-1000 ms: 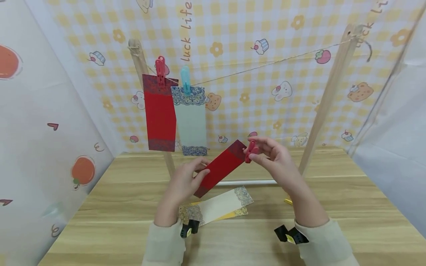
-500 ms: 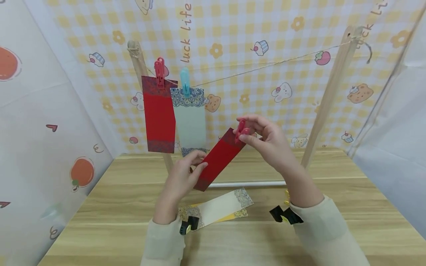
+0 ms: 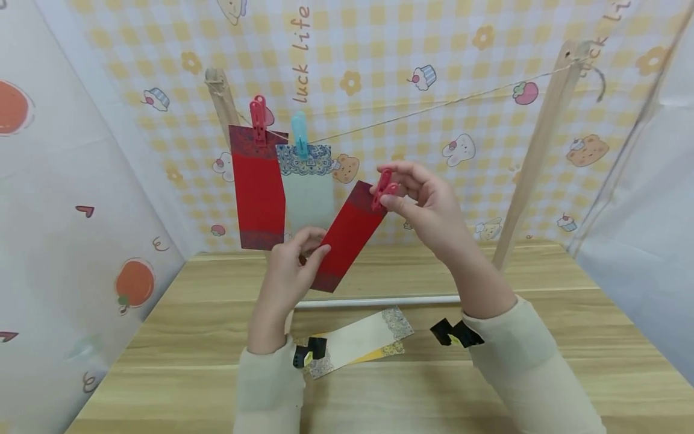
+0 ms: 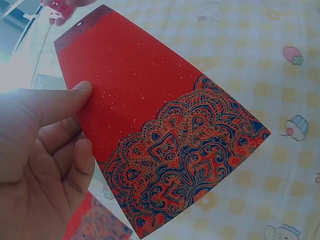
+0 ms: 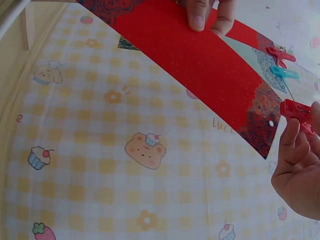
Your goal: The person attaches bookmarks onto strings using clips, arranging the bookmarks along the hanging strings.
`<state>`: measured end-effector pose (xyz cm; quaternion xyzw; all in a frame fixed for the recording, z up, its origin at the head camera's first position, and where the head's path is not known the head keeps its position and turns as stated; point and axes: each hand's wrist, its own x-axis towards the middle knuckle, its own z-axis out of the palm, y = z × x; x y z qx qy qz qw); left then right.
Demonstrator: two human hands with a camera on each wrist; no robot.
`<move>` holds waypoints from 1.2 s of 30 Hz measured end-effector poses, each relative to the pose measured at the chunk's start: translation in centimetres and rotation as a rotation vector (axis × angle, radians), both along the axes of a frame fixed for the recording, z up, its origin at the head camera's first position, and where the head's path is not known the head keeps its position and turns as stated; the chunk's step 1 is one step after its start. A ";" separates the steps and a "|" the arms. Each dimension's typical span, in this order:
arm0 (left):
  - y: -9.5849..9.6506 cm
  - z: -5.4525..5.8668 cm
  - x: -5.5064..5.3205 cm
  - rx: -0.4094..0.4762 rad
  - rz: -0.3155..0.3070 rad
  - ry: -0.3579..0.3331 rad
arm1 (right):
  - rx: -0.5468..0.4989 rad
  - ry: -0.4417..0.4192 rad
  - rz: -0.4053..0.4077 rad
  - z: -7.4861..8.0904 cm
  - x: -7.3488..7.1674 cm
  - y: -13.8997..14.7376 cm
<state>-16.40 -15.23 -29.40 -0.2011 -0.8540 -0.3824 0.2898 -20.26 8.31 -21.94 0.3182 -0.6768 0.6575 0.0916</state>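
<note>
A red card (image 3: 349,235) with dark patterned ends slants upward in front of the backdrop. My left hand (image 3: 293,259) pinches its left long edge between thumb and fingers. In the left wrist view the ornate lower end of this card (image 4: 170,160) shows large. My right hand (image 3: 428,205) pinches a red clothespin (image 3: 384,191) right at the card's upper end. In the right wrist view the clothespin (image 5: 297,112) lies close to the small hole in that end. Left of my hands, another red card (image 3: 259,199) and a pale patterned card (image 3: 308,193) hang from a string.
The string (image 3: 412,114) runs between two wooden posts (image 3: 534,150). A red clothespin (image 3: 259,123) and a blue clothespin (image 3: 299,135) grip the hanging cards. On the table (image 3: 190,361) lie a cream card (image 3: 360,340) and a yellow one beneath. A white rod (image 3: 379,301) crosses behind them.
Both hands have risen toward the string, lifting the red card and the clothespin. The card now stands steeper, and the left hand overlaps the lower part of the hanging pale card.
</note>
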 end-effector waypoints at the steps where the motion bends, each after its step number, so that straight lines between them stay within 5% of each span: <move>1: 0.0 0.3 -0.1 0.010 -0.003 0.006 | -0.010 0.002 0.000 0.2 -0.1 -0.1; 15: -0.5 2.3 -0.3 0.118 0.020 0.030 | -0.114 0.065 0.065 3.7 -0.7 -1.4; 36: 0.2 2.2 -1.2 0.223 0.006 -0.006 | -0.059 0.170 0.041 8.8 -1.2 -3.6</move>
